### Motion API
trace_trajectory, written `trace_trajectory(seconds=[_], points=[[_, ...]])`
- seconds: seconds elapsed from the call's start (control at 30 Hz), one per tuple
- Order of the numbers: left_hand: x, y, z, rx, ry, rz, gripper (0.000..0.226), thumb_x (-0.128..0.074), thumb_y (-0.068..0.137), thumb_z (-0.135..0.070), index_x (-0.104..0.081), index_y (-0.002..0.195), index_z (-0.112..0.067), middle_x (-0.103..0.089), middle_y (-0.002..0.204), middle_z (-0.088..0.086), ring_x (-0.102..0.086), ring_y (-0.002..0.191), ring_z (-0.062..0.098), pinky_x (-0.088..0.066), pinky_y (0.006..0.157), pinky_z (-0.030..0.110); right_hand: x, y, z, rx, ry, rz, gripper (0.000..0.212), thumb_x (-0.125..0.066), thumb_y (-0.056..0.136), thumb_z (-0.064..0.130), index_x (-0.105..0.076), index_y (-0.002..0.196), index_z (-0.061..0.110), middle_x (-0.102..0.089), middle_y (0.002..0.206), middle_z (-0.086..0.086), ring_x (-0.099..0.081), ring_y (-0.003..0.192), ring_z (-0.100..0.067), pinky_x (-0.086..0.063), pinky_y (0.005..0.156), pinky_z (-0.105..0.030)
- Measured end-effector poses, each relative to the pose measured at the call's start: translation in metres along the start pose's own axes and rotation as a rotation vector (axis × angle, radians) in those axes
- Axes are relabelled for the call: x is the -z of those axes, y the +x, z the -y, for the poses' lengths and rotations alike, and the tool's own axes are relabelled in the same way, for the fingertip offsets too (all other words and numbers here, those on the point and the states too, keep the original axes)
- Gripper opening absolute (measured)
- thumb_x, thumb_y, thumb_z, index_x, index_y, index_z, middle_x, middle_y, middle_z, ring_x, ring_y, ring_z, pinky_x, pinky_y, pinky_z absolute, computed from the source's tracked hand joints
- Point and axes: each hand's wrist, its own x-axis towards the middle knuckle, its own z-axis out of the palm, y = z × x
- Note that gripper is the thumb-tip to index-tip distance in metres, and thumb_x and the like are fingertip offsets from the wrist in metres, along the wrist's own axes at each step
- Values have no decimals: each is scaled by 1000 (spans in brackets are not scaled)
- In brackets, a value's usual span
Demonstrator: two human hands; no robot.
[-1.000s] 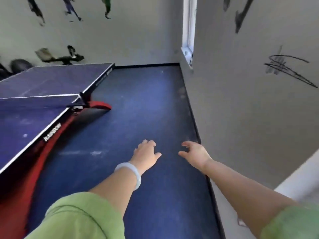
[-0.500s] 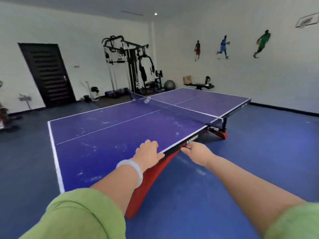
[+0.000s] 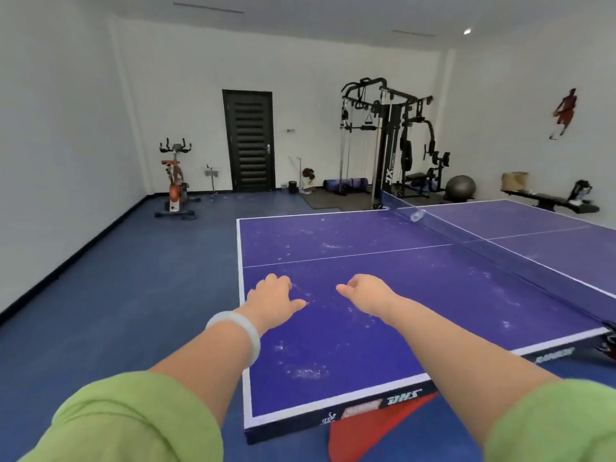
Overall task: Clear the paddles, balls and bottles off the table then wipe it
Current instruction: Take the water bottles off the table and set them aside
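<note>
Bottle (image 3: 416, 215) by net (image 3: 466, 235), right of centre: looks light, crushable, prone to roll; I'd grasp mid-body. Both empty, loosely curled: left hand (image 3: 271, 300), right hand (image 3: 365, 293).

The table (image 3: 433, 295) is a purple-blue ping-pong table with white edge lines and a white centre line. Its near corner sits low in the middle and its length runs off to the far right. Whitish streaks and specks smear its near half. A small clear bottle (image 3: 416, 215) rests on the tabletop at the far left end of the net (image 3: 500, 243), too blurred to tell its pose.
</note>
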Motion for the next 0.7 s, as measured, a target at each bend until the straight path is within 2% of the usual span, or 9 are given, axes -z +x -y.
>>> trace_trajectory(seconds=[0.07, 0.13, 0.27, 0.37, 0.53, 0.7], points=[[6, 24, 27, 55, -1, 3, 52, -54, 94, -48, -45, 134, -15, -45, 133, 5, -48, 120, 24, -42, 101, 41, -14, 38, 27, 37, 4, 41, 51, -42, 102, 44, -56, 125, 2, -63, 121, -16, -62, 105, -28, -49, 82, -34], [12, 49, 56, 104, 5, -7, 53, -54, 94, -48, -45, 134, -15, -45, 133, 6, -47, 121, 25, -41, 102, 41, -34, 76, 54, 75, 10, 68, 49, -44, 101, 44, -56, 125, 3, -63, 122, -15, -61, 109, -28, -48, 79, -33], [17, 88, 116, 189, -1, 14, 52, -55, 94, -47, -46, 133, -14, -44, 131, 7, -45, 121, 27, -40, 101, 41, -78, 129, 102, 107, 15, 143, 53, -46, 100, 46, -46, 137, 9, -56, 134, -7, -56, 116, -24, -45, 86, -29], [23, 117, 170, 228, 7, 28, 52, -55, 94, -47, -46, 132, -13, -44, 131, 7, -46, 121, 27, -40, 101, 41, -113, 168, 140, 122, -6, 185, 50, -48, 99, 45, -49, 132, 8, -58, 128, -9, -58, 114, -25, -50, 96, -36], [48, 174, 278, 252, 27, 50, 55, -56, 94, -46, -44, 136, -13, -41, 133, 9, -44, 123, 29, -40, 102, 42, -168, 240, 229, 137, -26, 236, 48, -53, 97, 42, -49, 130, 7, -57, 131, -10, -55, 118, -26, -48, 97, -37], [104, 242, 394, 249, 22, 33, 52, -55, 94, -46, -45, 133, -14, -42, 130, 7, -44, 121, 28, -40, 102, 42, -201, 317, 337, 128, -32, 216, 46, -54, 97, 37, -50, 129, 5, -59, 126, -12, -57, 115, -27, -49, 97, -38]])
